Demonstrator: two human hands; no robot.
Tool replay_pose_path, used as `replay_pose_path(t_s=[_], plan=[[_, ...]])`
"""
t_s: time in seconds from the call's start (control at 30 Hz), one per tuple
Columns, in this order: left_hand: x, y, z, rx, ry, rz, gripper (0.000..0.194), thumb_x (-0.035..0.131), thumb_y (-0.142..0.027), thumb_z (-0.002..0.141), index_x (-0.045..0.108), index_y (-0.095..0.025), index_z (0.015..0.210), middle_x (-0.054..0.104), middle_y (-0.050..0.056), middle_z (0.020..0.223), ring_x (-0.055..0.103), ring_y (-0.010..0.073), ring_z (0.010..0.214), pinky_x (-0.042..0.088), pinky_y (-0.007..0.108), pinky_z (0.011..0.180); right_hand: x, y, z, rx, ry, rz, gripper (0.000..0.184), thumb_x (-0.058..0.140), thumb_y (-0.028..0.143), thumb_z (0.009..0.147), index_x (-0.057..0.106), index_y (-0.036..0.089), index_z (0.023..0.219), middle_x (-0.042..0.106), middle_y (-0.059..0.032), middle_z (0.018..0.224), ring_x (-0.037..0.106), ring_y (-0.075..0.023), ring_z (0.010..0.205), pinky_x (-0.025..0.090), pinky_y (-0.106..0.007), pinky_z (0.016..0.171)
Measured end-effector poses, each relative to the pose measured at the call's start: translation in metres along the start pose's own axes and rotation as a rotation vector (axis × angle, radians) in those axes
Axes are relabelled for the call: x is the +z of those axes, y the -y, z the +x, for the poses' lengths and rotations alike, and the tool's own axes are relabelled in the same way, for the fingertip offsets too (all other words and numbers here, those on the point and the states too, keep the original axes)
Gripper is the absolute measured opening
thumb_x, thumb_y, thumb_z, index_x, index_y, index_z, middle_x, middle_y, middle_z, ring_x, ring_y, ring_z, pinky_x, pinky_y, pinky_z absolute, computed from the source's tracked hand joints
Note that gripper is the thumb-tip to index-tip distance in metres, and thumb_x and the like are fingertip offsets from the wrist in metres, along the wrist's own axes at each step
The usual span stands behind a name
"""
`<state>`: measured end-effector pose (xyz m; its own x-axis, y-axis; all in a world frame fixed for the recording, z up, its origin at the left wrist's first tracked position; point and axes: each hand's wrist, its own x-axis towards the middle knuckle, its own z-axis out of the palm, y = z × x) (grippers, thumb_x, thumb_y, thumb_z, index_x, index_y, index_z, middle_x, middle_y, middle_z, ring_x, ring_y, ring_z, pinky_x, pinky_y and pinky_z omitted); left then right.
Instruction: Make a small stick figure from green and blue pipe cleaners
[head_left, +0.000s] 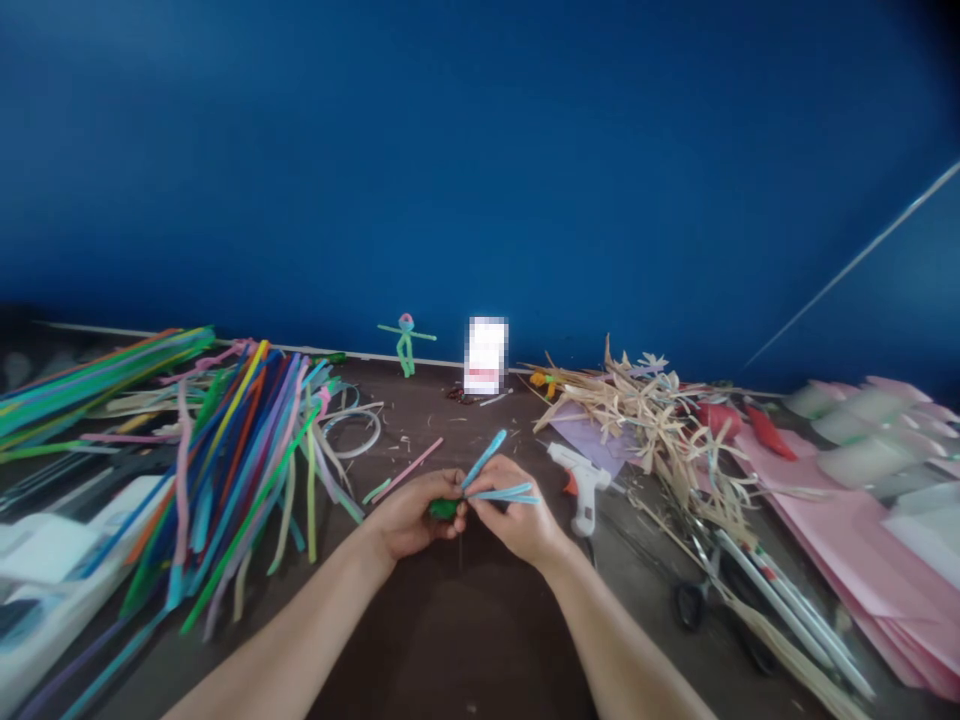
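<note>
Both my hands meet over the middle of the dark table. My left hand (412,515) is closed around a green pipe cleaner piece (444,509). My right hand (514,518) pinches light blue pipe cleaners (495,478), whose ends stick up and out to the right. The green and blue pieces join between my fingertips. A pink pipe cleaner (409,470) lies just beyond my left hand.
A big heap of coloured pipe cleaners (240,450) fills the left side. A white glue gun (581,480) lies right of my hands, with dry straw (652,410), scissors (694,590) and pink paper sheets (840,540) beyond. A small pipe-cleaner figure (406,345) stands by the blue wall.
</note>
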<state>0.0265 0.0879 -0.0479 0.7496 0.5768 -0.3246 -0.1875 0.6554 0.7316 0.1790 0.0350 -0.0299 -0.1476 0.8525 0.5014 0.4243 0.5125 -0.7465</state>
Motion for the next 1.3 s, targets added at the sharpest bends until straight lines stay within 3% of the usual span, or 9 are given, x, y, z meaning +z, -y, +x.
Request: replay_pose_path(t_s=[0.6, 0.83, 1.13, 1.3], plan=[[0.004, -0.003, -0.003, 0.011, -0.05, 0.079, 0.009, 0.06, -0.016, 0.065, 0.055, -0.01, 0.068, 0.057, 0.002, 0.057, 0.056, 0.0101, 0.05, 0.044, 0.017, 0.041, 0.001, -0.003, 0.001, 0.027, -0.059, 0.015, 0.01, 0.052, 0.015, 0.074, 0.061, 0.019, 0.073, 0.058, -0.0036, 0.076, 0.057, -0.0147, 0.073, 0.045, -0.028, 0.07], [0.011, -0.007, -0.004, 0.04, -0.17, 0.173, 0.01, 0.06, -0.017, 0.063, 0.053, -0.011, 0.065, 0.057, 0.001, 0.056, 0.057, 0.0106, 0.052, 0.043, 0.018, 0.044, 0.005, -0.008, 0.0, 0.23, -0.084, -0.002, 0.003, 0.056, 0.02, 0.071, 0.058, 0.017, 0.072, 0.06, -0.0008, 0.068, 0.057, -0.0148, 0.066, 0.044, -0.027, 0.065], [0.016, -0.008, -0.005, 0.197, -0.272, 0.436, 0.01, 0.058, -0.021, 0.064, 0.052, -0.012, 0.064, 0.058, 0.0, 0.055, 0.056, 0.0112, 0.055, 0.043, 0.021, 0.052, 0.005, -0.003, 0.0, 0.351, -0.018, 0.078, 0.014, 0.053, 0.024, 0.075, 0.063, 0.017, 0.066, 0.065, -0.0016, 0.066, 0.06, -0.0163, 0.064, 0.045, -0.026, 0.061], [0.015, -0.004, -0.003, 0.271, -0.305, 0.507, 0.01, 0.056, -0.021, 0.066, 0.052, -0.013, 0.064, 0.057, 0.0, 0.055, 0.056, 0.0111, 0.054, 0.043, 0.021, 0.052, 0.003, 0.001, 0.004, 0.414, 0.03, 0.187, 0.014, 0.053, 0.016, 0.072, 0.062, 0.017, 0.061, 0.061, 0.0021, 0.054, 0.057, -0.0131, 0.054, 0.044, -0.022, 0.052]])
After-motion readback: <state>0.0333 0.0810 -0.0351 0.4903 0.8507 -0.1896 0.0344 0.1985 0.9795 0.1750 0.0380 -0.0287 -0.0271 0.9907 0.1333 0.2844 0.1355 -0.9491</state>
